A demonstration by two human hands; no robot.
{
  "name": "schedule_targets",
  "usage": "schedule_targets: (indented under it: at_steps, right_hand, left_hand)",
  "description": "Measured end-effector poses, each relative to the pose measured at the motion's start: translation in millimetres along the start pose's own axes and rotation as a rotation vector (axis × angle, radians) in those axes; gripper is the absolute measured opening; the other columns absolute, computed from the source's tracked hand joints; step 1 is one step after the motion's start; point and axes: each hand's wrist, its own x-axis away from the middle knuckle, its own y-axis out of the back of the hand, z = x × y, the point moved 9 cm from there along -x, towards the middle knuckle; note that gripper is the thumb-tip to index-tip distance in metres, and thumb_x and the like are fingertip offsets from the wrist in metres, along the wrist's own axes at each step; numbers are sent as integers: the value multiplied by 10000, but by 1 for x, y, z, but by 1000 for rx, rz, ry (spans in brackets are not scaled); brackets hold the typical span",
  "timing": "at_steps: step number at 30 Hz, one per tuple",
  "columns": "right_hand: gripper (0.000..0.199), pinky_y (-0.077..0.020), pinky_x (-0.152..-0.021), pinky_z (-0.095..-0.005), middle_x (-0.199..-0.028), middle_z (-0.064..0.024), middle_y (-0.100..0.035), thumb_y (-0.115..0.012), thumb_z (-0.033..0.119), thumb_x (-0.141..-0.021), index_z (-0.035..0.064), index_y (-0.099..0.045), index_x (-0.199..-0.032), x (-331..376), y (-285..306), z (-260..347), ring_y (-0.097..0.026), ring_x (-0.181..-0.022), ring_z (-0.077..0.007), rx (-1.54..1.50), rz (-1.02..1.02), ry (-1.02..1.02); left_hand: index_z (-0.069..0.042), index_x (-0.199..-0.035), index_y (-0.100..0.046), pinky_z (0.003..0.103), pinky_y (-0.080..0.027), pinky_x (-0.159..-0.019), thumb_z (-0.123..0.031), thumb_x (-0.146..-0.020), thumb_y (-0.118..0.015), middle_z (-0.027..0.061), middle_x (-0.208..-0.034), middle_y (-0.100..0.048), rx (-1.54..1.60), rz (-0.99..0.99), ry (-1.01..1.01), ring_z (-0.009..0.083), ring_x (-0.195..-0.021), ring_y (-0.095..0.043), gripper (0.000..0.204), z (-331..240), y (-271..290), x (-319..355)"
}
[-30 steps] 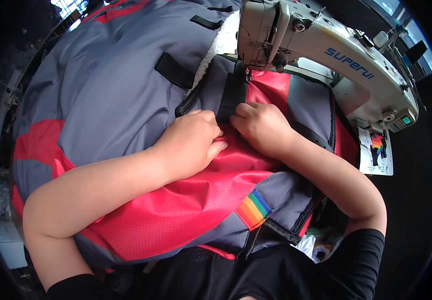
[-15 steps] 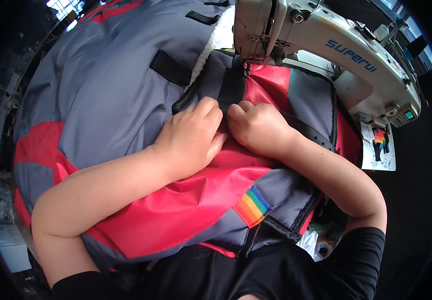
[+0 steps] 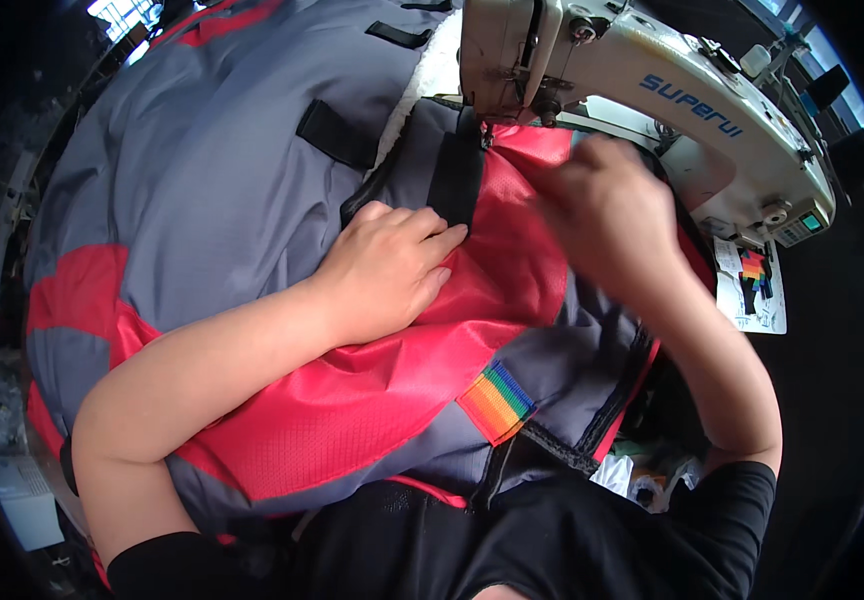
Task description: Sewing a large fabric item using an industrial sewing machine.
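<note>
Right hand off the seam, left hand holding

Your right hand (image 3: 602, 205), beside the left a second ago, has lifted toward the sewing machine (image 3: 642, 90), blurred, grip unclear; the feed looks paused for an adjustment. Your left hand (image 3: 387, 270) lies flat on the red and grey jacket (image 3: 352, 400), fingertips on the black strap (image 3: 455, 180) under the needle.

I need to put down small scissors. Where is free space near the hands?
Crowded: grey and red fabric covers nearly everything, under the left hand and right hand. The only flat patch is beside the sewing machine, holding a printed card.
</note>
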Motion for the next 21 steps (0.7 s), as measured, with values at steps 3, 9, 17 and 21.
schedule_targets:
  at_steps: [3,9,17,21]
  right_hand:
    - [643,-526,-808,-437,-979,-199,-629,-687,492,-829,122,-544,-1335,12,6,-48,-621,-1002,-366,236,81,-229]
    - [596,-507,-870,-451,-1084,-244,-643,-699,281,-826,59,-522,-1350,26,-55,-53,-629,-1004,-414,-241,208,-163]
    - [498,-507,-883,-429,-1094,-228,-657,-636,31,-804,67,-595,-1299,6,-39,-65,-629,-1019,-404,-339,181,-41]
    - [431,-515,-841,-442,-1029,-207,-668,-641,66,-817,74,-629,-1247,1,-42,-64,-640,-963,-393,-232,185,3]
  left_hand:
    - [-56,-1204,-647,375,-430,-852,-196,-865,-631,69,-1023,-619,-21,-45,-21,224,-946,-614,367,-2,3,0]
    - [-70,-1202,-654,378,-434,-807,-196,-850,-634,55,-988,-612,-17,-16,-17,214,-920,-611,375,-4,3,-5]
    - [-62,-1174,-642,380,-438,-786,-218,-856,-612,74,-970,-589,-112,62,49,221,-885,-612,356,-24,-10,-19]
    - [-55,-1160,-642,376,-439,-786,-223,-860,-608,77,-967,-588,-152,83,42,221,-879,-609,346,-24,-10,-24]
